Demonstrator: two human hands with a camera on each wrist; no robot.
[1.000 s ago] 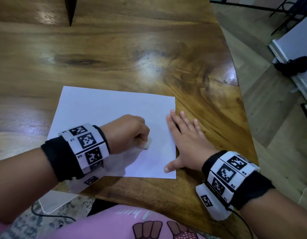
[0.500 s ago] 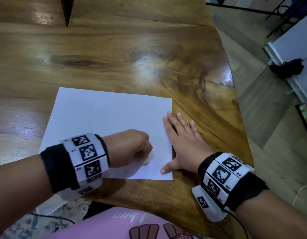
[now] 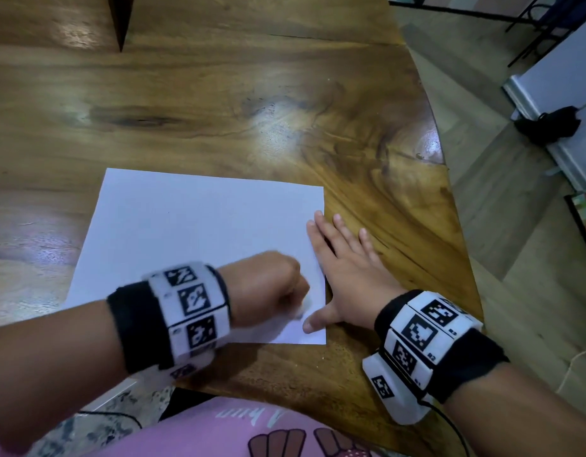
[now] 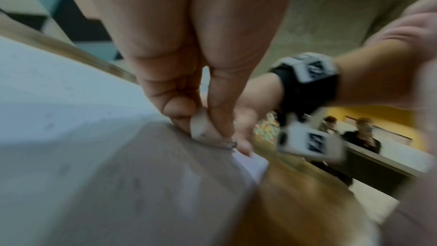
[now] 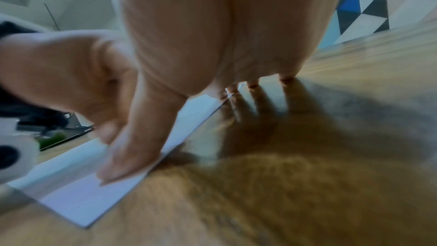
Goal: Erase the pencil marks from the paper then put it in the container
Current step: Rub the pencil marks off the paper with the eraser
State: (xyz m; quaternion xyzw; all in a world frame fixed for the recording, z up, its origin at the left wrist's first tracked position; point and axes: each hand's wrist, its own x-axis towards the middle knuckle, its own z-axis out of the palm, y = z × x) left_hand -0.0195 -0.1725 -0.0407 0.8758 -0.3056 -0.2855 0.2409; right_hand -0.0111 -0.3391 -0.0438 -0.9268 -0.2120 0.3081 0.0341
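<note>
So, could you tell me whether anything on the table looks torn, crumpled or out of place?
Nothing stands out: the paper lies flat on the table, right hand pressing its edge, left hand pinching the eraser.

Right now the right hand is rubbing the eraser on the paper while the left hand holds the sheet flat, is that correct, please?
The hands are swapped. The left hand pinches the eraser on the paper, as the left wrist view shows; the right hand holds the sheet flat.
</note>
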